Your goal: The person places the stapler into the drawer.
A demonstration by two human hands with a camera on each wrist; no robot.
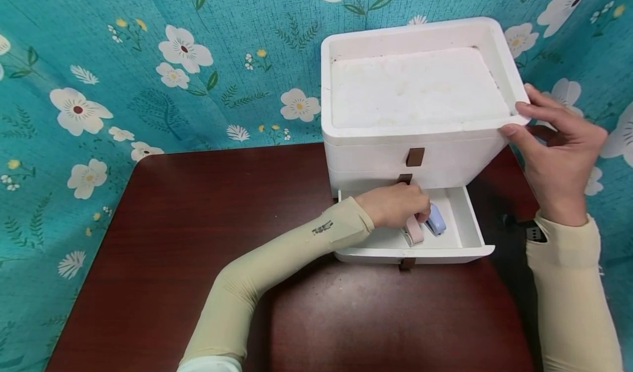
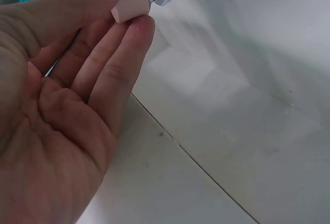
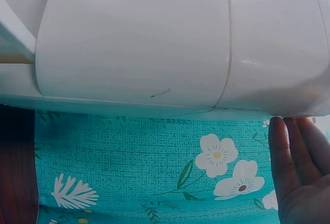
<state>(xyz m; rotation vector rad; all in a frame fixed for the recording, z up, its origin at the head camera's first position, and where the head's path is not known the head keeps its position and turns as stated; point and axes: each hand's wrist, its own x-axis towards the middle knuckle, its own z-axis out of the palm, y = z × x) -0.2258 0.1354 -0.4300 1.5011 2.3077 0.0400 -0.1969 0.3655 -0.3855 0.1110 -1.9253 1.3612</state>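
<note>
My left hand (image 1: 398, 204) reaches into the pulled-out bottom drawer (image 1: 470, 218) of a white drawer unit (image 1: 410, 135). In the left wrist view its thumb and fingertips pinch one end of a small pink stapler (image 2: 131, 2), which has metal parts beside it. Right next to it in the drawer lies a lavender-blue stapler (image 1: 435, 220). My right hand (image 1: 564, 135) holds the unit's top right corner, thumb at the front rim and fingers over the side. The right wrist view has these fingers (image 3: 289, 152) against the smooth side wall.
The unit stands on a dark red-brown table (image 1: 222, 207), and its top is a shallow tray (image 1: 420, 86) with a raised rim. Brown pull tabs (image 1: 415, 157) mark the drawer fronts. Behind hangs a teal flowered cloth (image 1: 237, 59).
</note>
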